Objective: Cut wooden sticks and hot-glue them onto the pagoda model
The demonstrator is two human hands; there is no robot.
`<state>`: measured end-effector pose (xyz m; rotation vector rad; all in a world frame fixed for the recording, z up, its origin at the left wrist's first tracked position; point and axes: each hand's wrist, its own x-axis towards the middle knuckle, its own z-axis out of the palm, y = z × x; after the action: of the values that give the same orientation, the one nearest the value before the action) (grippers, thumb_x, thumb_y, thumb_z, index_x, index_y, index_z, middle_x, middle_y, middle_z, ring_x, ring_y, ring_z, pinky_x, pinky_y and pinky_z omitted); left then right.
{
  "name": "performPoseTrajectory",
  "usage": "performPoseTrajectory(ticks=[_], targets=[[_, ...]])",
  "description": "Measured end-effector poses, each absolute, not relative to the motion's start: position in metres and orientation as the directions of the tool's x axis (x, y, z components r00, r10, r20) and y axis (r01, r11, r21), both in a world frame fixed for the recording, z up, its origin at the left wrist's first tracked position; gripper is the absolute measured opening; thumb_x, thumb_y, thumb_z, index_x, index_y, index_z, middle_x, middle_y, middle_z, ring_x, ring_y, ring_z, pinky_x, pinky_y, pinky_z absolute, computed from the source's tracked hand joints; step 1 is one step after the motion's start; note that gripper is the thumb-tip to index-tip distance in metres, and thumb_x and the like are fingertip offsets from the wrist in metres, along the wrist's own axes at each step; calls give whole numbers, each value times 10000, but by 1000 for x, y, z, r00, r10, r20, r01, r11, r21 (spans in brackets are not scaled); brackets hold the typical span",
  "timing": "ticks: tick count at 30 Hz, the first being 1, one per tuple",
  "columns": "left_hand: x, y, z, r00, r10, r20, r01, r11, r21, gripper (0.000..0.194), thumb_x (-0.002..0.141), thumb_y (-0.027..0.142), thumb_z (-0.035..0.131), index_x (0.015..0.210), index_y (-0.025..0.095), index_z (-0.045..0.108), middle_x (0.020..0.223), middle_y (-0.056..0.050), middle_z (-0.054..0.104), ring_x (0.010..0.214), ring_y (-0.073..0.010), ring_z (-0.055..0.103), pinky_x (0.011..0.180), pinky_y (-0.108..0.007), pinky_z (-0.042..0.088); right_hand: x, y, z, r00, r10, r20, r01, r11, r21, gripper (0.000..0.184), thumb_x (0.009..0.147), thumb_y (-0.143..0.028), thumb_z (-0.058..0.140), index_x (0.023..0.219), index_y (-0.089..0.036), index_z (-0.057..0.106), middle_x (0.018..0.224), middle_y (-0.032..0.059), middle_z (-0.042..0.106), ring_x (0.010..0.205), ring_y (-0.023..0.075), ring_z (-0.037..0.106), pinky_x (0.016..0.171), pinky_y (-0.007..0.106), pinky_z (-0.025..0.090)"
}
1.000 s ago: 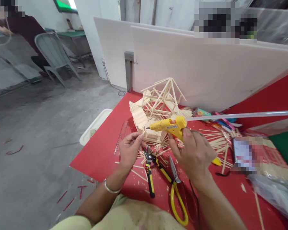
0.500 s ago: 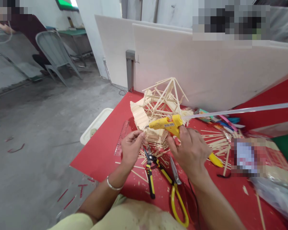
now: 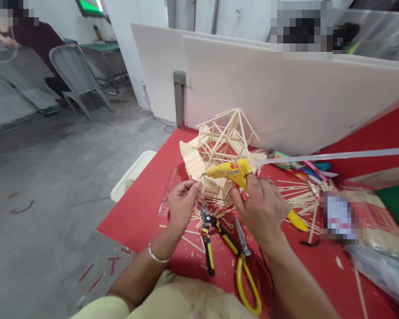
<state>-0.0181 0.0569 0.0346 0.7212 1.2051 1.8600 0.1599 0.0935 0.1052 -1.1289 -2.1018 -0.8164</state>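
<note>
1. The left hand (image 3: 182, 204) has its thumb and fingertips pressed together, seemingly pinching a short stick piece (image 3: 200, 180), mostly hidden.
2. The right hand (image 3: 266, 207) has its fingers wrapped around the yellow glue gun (image 3: 228, 170); whether the trigger is squeezed, I cannot tell. Its nozzle points at the left fingertips, just beside them.
3. For a neat job, I would brace both wrists, squeeze out only a small bead onto the piece, and hold the skin clear of the hot tip.
4. Just beyond the hands, the stick model (image 3: 192, 160) stands on the red bench (image 3: 136, 218), among loose sticks (image 3: 301, 199).
5. Nearer the body lie black-and-yellow cutters (image 3: 210, 254) and yellow-handled scissors (image 3: 238, 283).
6. Containers: at right, a printed plastic packet (image 3: 382, 219), apparently holding pale sticks; below it, a clear bag (image 3: 384, 272), contents unclear. Past the bench's left edge, a white tray-like piece (image 3: 141, 163) bears a small pale item (image 3: 129, 183).
</note>
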Motion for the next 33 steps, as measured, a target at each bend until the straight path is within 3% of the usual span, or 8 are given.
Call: performPoseTrajectory(ticks=[33], targets=[[-13, 60, 35, -557, 830, 26, -309, -237, 921, 227, 800, 359, 742, 799, 140, 683, 657, -12, 674, 511, -95, 598, 440, -183, 427, 166, 83, 97, -428, 505, 750, 868, 462, 184, 399, 883, -376, 632, 1166, -97, 598, 900, 91, 679, 826, 206, 601, 716, 301, 431]])
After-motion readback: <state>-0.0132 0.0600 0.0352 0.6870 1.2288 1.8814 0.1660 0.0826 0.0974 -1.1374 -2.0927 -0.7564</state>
